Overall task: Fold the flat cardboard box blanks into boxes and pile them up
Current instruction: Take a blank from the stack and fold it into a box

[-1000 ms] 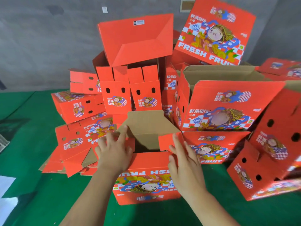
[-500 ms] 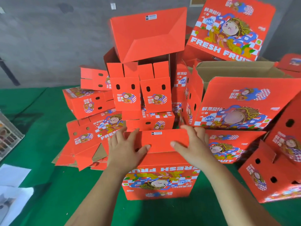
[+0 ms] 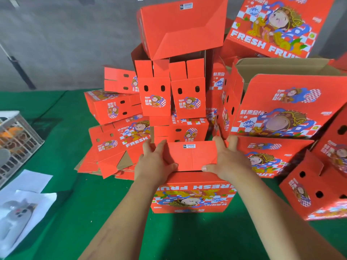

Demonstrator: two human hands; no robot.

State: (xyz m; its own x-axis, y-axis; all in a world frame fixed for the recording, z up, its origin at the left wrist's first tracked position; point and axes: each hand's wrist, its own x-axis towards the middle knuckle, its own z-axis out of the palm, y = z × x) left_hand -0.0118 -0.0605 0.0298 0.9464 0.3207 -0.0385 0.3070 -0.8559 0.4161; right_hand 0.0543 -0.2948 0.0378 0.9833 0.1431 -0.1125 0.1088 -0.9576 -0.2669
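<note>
Fingers: both hands are being pressed onto the top flaps [image 3: 191,156] of the box [image 3: 193,194]; the left hand [image 3: 153,164] is being laid over the left end with fingers [image 3: 159,147] curled over the far edge and thumb along the near edge, and the right hand [image 3: 228,162] is being laid likewise over the right end, so the flaps are being gripped from both sides.
Box: it is being held upside down on the green desk [image 3: 112,212], print inverted, right in front of the person.
Step in hand: the flaps are apparently being closed and pushed flat; whether they are locked cannot be told.
Done: many folded boxes are being kept in a loose pile [image 3: 169,102] behind and to the right, some lying open or tilted.
Left: flat blanks [image 3: 109,158] are lying at the left foot of the pile, so more folding is judged to be waiting; this box is not yet being piled.
Aside: a wire crate [image 3: 16,139] and white sheets [image 3: 24,203] are lying at the far left.
</note>
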